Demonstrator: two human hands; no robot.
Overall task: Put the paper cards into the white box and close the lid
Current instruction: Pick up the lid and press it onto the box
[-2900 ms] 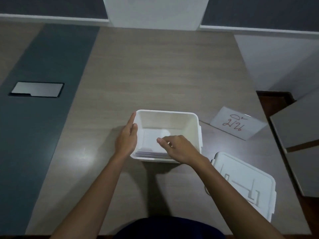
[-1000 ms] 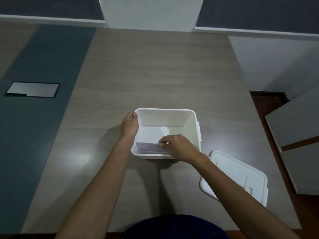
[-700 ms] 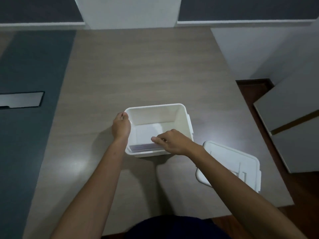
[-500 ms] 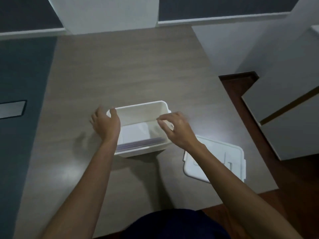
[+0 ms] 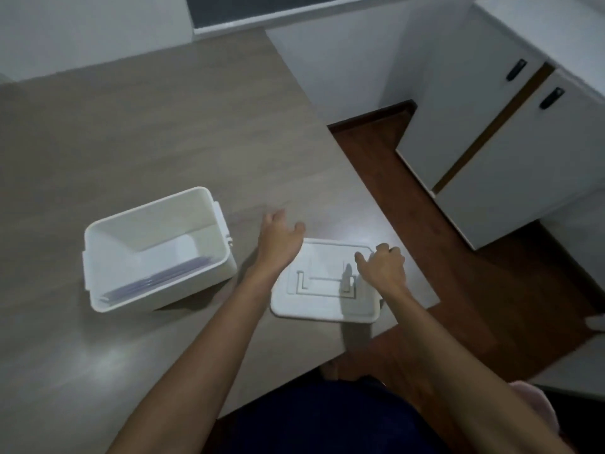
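The white box [image 5: 98, 247] stands open on the wooden table, left of centre. A stack of paper cards [image 5: 157, 281] lies flat on its bottom against the near wall. The white lid [image 5: 320, 303] lies flat on the table to the right of the box, near the table's right edge. My left hand [image 5: 278, 242] hovers over the lid's far left corner with fingers spread and nothing in it. My right hand [image 5: 383, 268] has its fingers curled at the lid's far right corner; whether it grips the lid is unclear.
The table [image 5: 163, 142] ends just right of the lid, with dark wooden floor [image 5: 458, 273] beyond. White cabinets [image 5: 507, 126] with black handles stand at the right. My dark-clothed lap fills the bottom of the view.
Both hands have left the box and moved right to the lid. The view has swung right, so the box now sits at the left.
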